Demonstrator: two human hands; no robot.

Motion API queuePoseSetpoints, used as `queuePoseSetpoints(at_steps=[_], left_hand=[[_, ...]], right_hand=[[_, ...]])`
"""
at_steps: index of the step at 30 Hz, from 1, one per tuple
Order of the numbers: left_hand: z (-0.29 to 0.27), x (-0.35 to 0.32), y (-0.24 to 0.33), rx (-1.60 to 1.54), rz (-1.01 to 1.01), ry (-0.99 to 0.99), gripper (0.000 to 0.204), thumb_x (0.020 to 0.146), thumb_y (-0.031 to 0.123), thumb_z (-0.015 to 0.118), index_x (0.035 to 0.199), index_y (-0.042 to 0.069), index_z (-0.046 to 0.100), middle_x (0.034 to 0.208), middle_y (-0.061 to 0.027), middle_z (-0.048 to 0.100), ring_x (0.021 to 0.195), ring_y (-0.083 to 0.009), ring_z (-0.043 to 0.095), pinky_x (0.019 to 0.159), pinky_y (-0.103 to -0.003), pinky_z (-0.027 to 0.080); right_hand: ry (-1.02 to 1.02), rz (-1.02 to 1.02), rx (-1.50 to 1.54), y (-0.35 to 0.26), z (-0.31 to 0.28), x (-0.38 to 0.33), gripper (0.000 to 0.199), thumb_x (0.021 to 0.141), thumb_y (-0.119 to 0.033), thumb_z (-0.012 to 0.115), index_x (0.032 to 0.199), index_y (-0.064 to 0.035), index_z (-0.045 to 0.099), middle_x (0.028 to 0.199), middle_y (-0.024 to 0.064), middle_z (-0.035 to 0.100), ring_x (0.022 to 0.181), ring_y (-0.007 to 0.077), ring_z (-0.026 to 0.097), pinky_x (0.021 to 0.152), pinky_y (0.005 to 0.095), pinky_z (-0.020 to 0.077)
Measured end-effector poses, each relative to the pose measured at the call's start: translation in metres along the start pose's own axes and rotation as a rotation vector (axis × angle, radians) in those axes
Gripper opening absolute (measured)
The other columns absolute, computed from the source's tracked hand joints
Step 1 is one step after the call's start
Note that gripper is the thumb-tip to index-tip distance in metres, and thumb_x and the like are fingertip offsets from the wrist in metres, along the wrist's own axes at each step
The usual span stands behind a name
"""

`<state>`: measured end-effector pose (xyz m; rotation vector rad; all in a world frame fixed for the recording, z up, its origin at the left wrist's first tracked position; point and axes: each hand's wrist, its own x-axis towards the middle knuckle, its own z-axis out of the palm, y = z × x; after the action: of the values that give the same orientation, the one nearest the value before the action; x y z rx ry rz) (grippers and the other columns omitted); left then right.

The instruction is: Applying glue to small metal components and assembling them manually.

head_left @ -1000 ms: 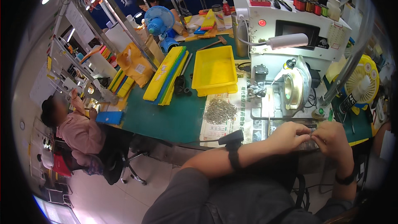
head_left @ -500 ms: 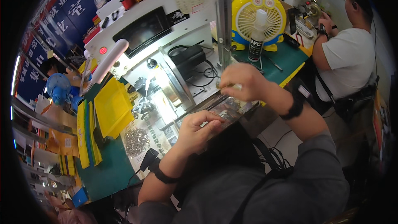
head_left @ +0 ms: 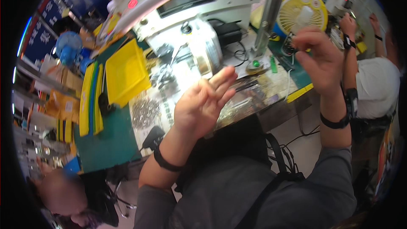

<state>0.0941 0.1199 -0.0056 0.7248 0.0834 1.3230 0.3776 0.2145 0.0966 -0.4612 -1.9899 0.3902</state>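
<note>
Both hands are raised off the bench: the left hand [head_left: 202,104] is empty, its fingers straight and loosely spread, while the right hand [head_left: 317,57] curls its fingers about a small dark part [head_left: 290,46] beside the yellow fan [head_left: 302,12]; whether it truly pinches it I cannot tell. That part looks light, stiff and fiddly, best nipped at its edges by fingertips. More small metal parts [head_left: 145,111] lie heaped on the green mat [head_left: 108,144], by the yellow tray [head_left: 124,72]
</note>
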Motion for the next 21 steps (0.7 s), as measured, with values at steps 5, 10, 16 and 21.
queuePoseSetpoints(at_steps=[5, 10, 16, 21], left_hand=[[0.017, -0.006, 0.009, -0.069, 0.054, 0.169, 0.018, 0.101, 0.018, 0.059, 0.103, 0.0, 0.063, 0.156, -0.0251, 0.038, 0.148, -0.0362, 0.034, 0.119, -0.046, 0.034], [0.023, -0.018, 0.011, -0.089, -0.105, 0.323, 0.018, 0.103, 0.018, 0.055, 0.106, 0.002, 0.063, 0.123, -0.0138, 0.065, 0.113, -0.0217, 0.063, 0.098, -0.035, 0.05], [0.033, -0.022, 0.009, -0.05, -0.042, 0.463, 0.021, 0.102, 0.015, 0.054, 0.116, 0.002, 0.062, 0.107, -0.0052, 0.067, 0.098, -0.0143, 0.064, 0.088, -0.031, 0.051], [0.026, -0.031, 0.02, -0.089, -0.091, 0.353, 0.037, 0.106, 0.024, 0.048, 0.134, -0.001, 0.053, 0.127, -0.0118, 0.062, 0.115, -0.0211, 0.061, 0.102, -0.039, 0.048]], right_hand=[[-0.367, -0.373, -0.03, -0.034, 0.061, 0.013, 0.021, 0.075, 0.0, 0.073, 0.095, -0.0053, 0.069, 0.083, 0.004, 0.063, 0.073, 0.0195, 0.06, 0.061, 0.0324, 0.0464], [-0.374, -0.725, -0.21, -0.042, 0.118, 0.018, 0.018, 0.072, -0.011, 0.071, 0.089, -0.0112, 0.067, 0.081, -0.0007, 0.052, 0.071, 0.0168, 0.053, 0.063, 0.0308, 0.0398], [-0.505, -0.819, -0.386, -0.041, 0.129, 0.029, 0.013, 0.066, -0.017, 0.065, 0.076, -0.0142, 0.057, 0.074, -0.0013, 0.041, 0.067, 0.0154, 0.048, 0.06, 0.0305, 0.0344], [-0.465, -0.49, -0.169, -0.044, 0.126, 0.023, 0.011, 0.073, -0.011, 0.075, 0.083, -0.0092, 0.071, 0.079, 0.0031, 0.058, 0.068, 0.0205, 0.055, 0.059, 0.0342, 0.0394]])
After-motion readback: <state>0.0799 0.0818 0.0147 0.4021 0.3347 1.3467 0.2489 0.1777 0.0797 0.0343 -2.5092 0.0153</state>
